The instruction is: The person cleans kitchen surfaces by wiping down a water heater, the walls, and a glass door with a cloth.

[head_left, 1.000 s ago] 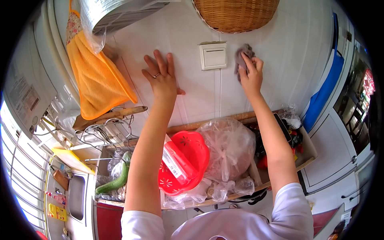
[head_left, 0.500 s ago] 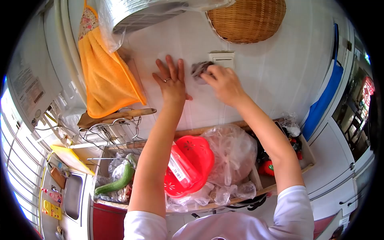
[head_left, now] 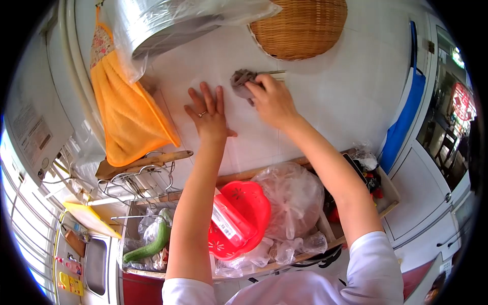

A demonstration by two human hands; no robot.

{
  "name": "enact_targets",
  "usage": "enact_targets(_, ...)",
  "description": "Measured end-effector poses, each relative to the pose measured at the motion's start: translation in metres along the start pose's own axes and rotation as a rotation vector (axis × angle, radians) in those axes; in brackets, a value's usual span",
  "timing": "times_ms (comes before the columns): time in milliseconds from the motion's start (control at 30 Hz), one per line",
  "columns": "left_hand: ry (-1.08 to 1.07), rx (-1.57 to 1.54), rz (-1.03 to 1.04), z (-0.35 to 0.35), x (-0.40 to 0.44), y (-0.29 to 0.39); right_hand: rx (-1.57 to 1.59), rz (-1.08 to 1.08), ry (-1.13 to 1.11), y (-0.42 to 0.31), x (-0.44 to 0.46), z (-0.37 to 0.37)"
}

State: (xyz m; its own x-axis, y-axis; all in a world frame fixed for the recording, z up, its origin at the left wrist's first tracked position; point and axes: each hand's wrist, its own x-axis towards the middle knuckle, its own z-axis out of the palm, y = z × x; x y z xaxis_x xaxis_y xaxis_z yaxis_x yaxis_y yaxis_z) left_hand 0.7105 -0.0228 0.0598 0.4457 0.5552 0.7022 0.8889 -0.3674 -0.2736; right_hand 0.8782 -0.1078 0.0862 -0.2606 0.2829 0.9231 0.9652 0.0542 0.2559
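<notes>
My right hand (head_left: 273, 101) grips a crumpled grey-brown cloth (head_left: 242, 83) and presses it to the white tiled wall (head_left: 325, 96). Behind that hand, a light switch (head_left: 279, 76) is mostly hidden, with only its upper edge showing. My left hand (head_left: 209, 117) lies on the wall to the left of the cloth, fingers spread and a ring on one of them. Nothing is held in it.
Above hang a woven basket (head_left: 300, 30) and a plastic-wrapped metal pot (head_left: 173, 30). An orange towel (head_left: 129, 112) hangs at left, over a wire rack (head_left: 137, 180). Below my arms, a wooden tray holds a red plastic basket (head_left: 256, 203), plastic bags (head_left: 292, 203) and a green gourd (head_left: 155, 244).
The cloth and my right hand have shifted left along the wall, and the switch is now more covered. The whole view has also moved slightly.
</notes>
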Motion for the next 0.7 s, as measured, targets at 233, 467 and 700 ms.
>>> enact_targets(233, 0.016, 0.051, 0.002, 0.000, 0.001, 0.001, -0.142, 0.409, 0.146, 0.111, -0.049, -0.030)
enact_targets(467, 0.075, 0.081, -0.003, 0.004, 0.000, 0.002, -0.250, 0.382, 0.151, 0.136, -0.097, -0.032)
enact_targets(700, 0.091, 0.144, -0.024, 0.005, 0.000, 0.006, 0.056, -0.153, -0.216, 0.109, -0.151, -0.034)
